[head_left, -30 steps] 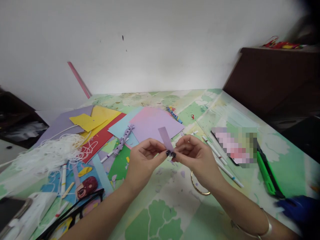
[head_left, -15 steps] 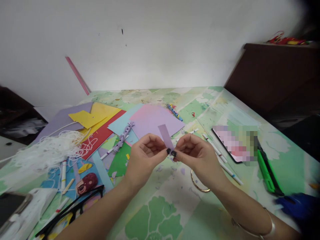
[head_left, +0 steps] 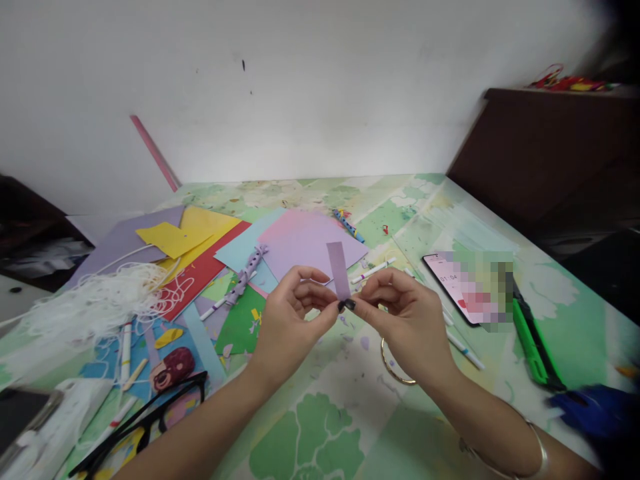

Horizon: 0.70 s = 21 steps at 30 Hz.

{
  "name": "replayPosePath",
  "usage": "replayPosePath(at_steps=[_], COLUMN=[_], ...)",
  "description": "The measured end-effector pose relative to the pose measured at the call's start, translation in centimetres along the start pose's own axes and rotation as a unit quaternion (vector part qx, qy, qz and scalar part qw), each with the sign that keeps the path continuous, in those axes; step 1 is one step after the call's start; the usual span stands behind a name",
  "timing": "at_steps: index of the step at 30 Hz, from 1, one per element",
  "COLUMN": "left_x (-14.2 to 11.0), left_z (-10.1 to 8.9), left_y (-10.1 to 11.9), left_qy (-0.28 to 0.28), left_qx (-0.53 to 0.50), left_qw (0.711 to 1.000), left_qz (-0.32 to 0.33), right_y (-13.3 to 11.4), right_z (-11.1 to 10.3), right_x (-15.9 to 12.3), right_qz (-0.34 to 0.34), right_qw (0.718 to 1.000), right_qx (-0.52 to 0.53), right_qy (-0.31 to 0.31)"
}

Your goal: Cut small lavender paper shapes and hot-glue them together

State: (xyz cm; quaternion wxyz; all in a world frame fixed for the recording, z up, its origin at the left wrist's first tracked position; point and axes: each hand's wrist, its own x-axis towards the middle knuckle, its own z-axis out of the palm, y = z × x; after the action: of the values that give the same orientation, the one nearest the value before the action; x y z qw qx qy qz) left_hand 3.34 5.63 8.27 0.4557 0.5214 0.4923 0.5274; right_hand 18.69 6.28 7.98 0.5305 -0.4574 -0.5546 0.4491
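A narrow purple paper strip [head_left: 338, 267] stands upright between my hands, its lower end pinched at the fingertips. My left hand [head_left: 295, 320] grips that end between thumb and forefinger. From the other side my right hand [head_left: 407, 320] pinches the same end, the two thumbnails touching. The fingers hide the strip's bottom edge. Behind the strip lie sheets of lilac paper [head_left: 310, 243] on the table. A gold bangle [head_left: 387, 363] lies beneath my right hand.
To the left are tangled white cord [head_left: 100, 300], red paper [head_left: 193, 283] and black-framed glasses [head_left: 150, 420]. A rolled purple paper piece [head_left: 247, 273] lies near the middle. At right are a phone [head_left: 455, 287], markers [head_left: 465, 350] and a green box cutter [head_left: 533, 343]. Paper scraps litter the patterned tablecloth.
The strip has swung from leaning left to nearly upright, its top shifting right. My hands have moved slightly right and still pinch its lower end.
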Motion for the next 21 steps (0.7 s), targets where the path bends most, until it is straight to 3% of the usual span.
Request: replayPosePath(at_steps=[5, 13, 21], left_x=[0.03, 0.06, 0.05], left_z=[0.07, 0.26, 0.36], left_y=[-0.21, -0.57, -0.59], left_qy=[-0.012, -0.008, 0.002], left_qx=[-0.001, -0.004, 0.055], left_qw=[1.000, 1.000, 0.998], left_qz=[0.020, 0.013, 0.037], right_y=[0.03, 0.21, 0.50], right_z=[0.00, 0.09, 0.24], right_x=[-0.06, 0.14, 0.24], right_qz=[-0.010, -0.013, -0.030], right_qw=[0.999, 0.999, 0.995], right_qx=[-0.034, -0.025, -0.084], right_qy=[0.011, -0.033, -0.045])
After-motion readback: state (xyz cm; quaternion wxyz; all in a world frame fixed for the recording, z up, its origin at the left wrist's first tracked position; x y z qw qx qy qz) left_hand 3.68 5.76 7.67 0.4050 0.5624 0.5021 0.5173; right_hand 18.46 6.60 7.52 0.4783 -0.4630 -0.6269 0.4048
